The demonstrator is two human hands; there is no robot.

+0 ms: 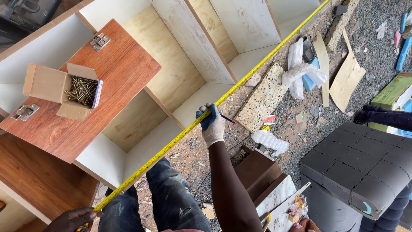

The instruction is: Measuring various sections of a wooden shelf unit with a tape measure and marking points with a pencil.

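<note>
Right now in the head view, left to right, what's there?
Open cardboard box of screws → left hand at the tape's near end → gloved right hand pinching the yellow tape measure → white plastic bag → black segmented foam block.

**Yellow tape pulled long across the cabinet edge**

So the yellow measuring tape (180, 135) is stretched out in one straight diagonal line, lower left up to the top right. Its low end sits under the bare fingers (79, 213) of the left hand (71, 220). Midway along, the gloved fingers (205, 115) of the right hand (212, 124) press it down, a pencil (227, 119) poking out just beside them. Past those fingers the blade lies along the white cabinet's front edge (257, 53).
</note>
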